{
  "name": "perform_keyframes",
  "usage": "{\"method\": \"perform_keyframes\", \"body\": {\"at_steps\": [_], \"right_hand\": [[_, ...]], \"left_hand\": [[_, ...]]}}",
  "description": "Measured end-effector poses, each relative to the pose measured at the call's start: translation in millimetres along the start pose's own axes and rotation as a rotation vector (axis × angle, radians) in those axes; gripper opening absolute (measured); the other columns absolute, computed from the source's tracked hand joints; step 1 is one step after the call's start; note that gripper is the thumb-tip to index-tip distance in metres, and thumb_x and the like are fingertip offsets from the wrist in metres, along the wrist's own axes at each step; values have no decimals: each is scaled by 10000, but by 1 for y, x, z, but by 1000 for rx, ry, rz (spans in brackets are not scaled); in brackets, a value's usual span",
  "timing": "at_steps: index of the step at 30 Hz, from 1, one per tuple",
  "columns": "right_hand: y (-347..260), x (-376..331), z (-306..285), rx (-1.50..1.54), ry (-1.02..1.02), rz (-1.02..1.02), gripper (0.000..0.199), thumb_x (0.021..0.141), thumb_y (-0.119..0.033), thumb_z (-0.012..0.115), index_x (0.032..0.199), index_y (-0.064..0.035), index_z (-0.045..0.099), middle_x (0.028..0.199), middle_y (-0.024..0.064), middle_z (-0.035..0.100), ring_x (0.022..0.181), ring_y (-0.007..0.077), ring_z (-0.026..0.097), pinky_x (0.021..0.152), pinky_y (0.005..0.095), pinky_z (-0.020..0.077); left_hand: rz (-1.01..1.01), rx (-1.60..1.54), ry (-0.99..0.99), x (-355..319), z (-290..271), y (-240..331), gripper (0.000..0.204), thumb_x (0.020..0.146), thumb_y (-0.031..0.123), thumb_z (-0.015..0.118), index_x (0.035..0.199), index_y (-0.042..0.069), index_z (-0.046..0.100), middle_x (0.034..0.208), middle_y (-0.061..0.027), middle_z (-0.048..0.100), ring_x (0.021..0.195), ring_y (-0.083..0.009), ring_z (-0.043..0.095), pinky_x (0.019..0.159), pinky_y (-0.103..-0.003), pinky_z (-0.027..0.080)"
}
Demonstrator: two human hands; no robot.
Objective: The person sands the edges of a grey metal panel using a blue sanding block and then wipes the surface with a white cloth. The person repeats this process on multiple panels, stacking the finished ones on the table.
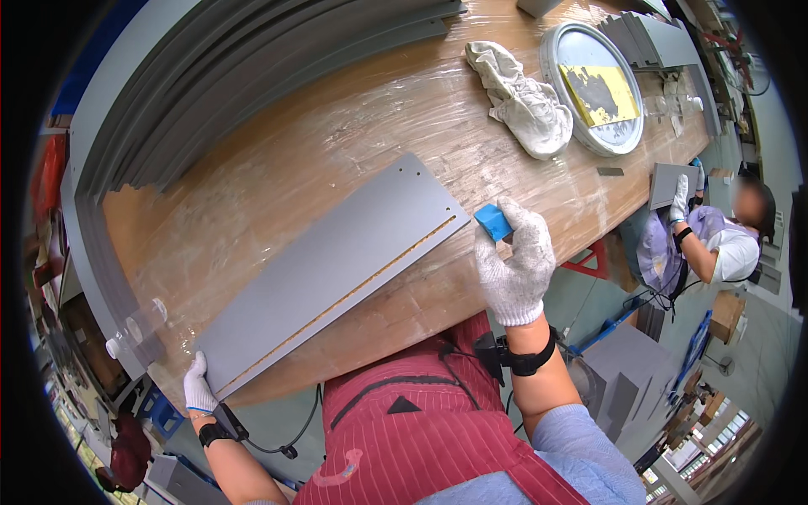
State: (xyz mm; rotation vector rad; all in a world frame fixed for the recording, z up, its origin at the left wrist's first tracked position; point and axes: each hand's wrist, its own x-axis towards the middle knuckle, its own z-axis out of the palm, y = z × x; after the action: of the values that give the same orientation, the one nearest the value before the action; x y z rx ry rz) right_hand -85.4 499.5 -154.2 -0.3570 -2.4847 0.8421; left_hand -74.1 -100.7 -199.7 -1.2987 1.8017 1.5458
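A long grey panel (328,269) lies slantwise on the film-covered table, with a groove showing bare brown board along its near edge and small holes at its right end. My left hand (199,385), in a white glove, grips the panel's left end corner; part of its fingers is hidden. Just beyond the right end, my right hand (518,265) pinches a small blue block (493,222) between thumb and fingers. That glove is white with dark smudges. The block is held beside the panel's right corner.
A crumpled white cloth (522,101) lies beside a round lid (555,50) bearing a yellow sheet (599,94) smeared with grey paste. Grey panels (252,67) are stacked along the far left. Clear bottles (143,324) stand at both ends. Another person (711,227) works at right.
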Motion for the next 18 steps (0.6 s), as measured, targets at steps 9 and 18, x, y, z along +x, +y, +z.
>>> {"method": "perform_keyframes", "body": {"at_steps": [9,18], "right_hand": [[-70,-56,37,266,-280,-185,507,641,41,784,1117,-46,633,980,154,704,894,323,689,794,397,557],[-69,-67,41,86,-74,-49,466,712,4,794,1147,-37,634,994,141,688,866,324,671,777,406,552]], "left_hand": [[23,-32,6,-11,21,9,429,988,352,628,1215,-12,633,1089,-98,694,916,-218,687,815,-363,570],[37,-95,5,-18,26,2,415,985,321,634,1229,-14,612,1088,-102,687,920,-221,686,819,-369,577]]}}
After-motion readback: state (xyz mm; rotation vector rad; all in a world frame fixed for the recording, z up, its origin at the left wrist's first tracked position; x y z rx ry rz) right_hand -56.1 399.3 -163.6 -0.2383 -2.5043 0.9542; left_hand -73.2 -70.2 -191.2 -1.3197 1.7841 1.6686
